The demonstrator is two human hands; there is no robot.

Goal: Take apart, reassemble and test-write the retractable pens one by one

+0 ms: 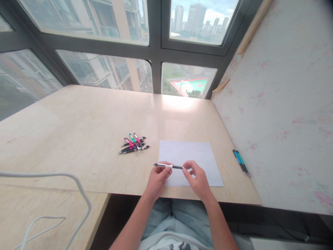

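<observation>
A white and black pen [164, 165] lies level across the space between my hands, above the near half of a sheet of paper [187, 152]. My left hand [159, 177] is closed around its white barrel. With thumb and fingertips, my right hand [195, 175] pinches the pen's tip end. Small writing fills the top lines of the sheet; its lower part is partly covered by my hands. Left of the paper, a loose pile of several pens [134, 143] in pink, teal and black lies crosswise on the table.
Two pens, one blue [238, 160] and one green [242, 161], lie by the papered wall [286, 114] at right. A white cable [78, 184] loops over the left front. The wooden tabletop [85, 139] reaches back to the dark window frame [156, 52].
</observation>
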